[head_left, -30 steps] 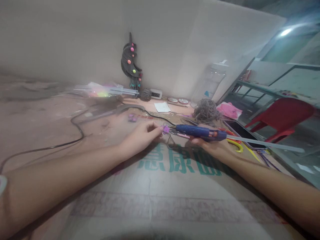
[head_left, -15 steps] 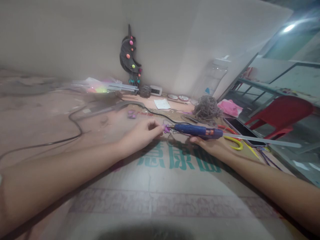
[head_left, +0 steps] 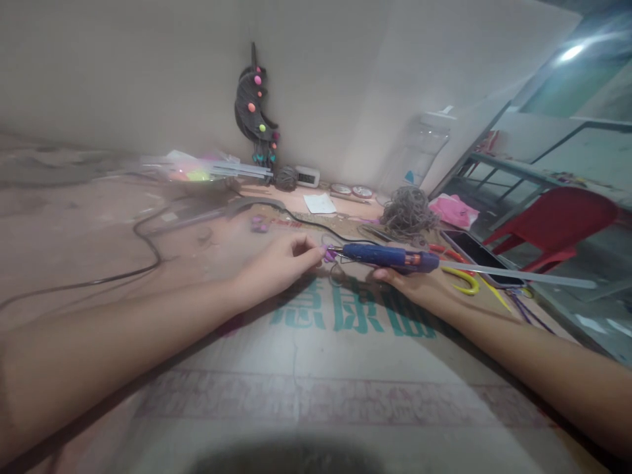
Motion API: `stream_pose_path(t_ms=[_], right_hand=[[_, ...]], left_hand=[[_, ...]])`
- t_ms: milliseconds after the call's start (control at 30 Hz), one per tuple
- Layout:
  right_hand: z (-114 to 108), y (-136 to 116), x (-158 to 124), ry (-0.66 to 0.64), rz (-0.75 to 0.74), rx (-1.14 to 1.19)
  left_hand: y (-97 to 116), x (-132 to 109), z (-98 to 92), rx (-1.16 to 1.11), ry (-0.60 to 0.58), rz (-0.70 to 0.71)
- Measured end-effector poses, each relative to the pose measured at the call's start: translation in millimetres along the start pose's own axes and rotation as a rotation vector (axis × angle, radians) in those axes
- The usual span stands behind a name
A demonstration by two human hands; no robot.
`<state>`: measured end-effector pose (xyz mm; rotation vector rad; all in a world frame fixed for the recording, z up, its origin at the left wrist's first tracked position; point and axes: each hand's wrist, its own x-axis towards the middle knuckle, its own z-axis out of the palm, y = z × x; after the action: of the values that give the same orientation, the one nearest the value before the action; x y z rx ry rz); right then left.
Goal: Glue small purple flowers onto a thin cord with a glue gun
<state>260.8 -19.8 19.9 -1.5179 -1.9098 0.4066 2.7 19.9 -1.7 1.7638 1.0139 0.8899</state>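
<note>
While the left hand (head_left: 284, 263) is pinching a small purple piece (head_left: 329, 255) between thumb and fingers, the right hand (head_left: 402, 275) is holding a blue glue gun (head_left: 372, 253) roughly level, its nozzle pointing toward the piece. The left grip is clamping the purple piece at the fingertips, above a printed cardboard sheet (head_left: 345, 359); the right grip is wrapping around the gun's body. The nozzle tip is meeting or nearly meeting the piece, contact being too small to confirm. A translucent glue stick (head_left: 518, 273) is projecting from the rear of the gun and crossing in front of a phone (head_left: 476, 253). A curved yellow handle (head_left: 467, 283) is lying near the right wrist. Beyond the gun, a tangle of grey yarn (head_left: 407, 212) is resting beside a pink bundle (head_left: 454, 210). A black cord (head_left: 318, 224) is running behind the left hand, across the tabletop (head_left: 64, 243). Further purple pieces (head_left: 259, 224) are lying beyond the left hand, and a crescent ornament (head_left: 251, 108) is standing out against the wall (head_left: 148, 79).
</note>
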Motion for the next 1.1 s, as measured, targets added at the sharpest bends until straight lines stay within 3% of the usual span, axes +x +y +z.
stream_pose_path(t_ms=[767, 1100], right_hand=[[-3, -16, -6, -0.036, 0.037, 0.018], [-4, -5, 2, -0.03, 0.031, 0.008]], left_hand=[[7, -2, -0.6, -0.034, 0.013, -0.009], [7, -2, -1.9, -0.031, 0.022, -0.01]])
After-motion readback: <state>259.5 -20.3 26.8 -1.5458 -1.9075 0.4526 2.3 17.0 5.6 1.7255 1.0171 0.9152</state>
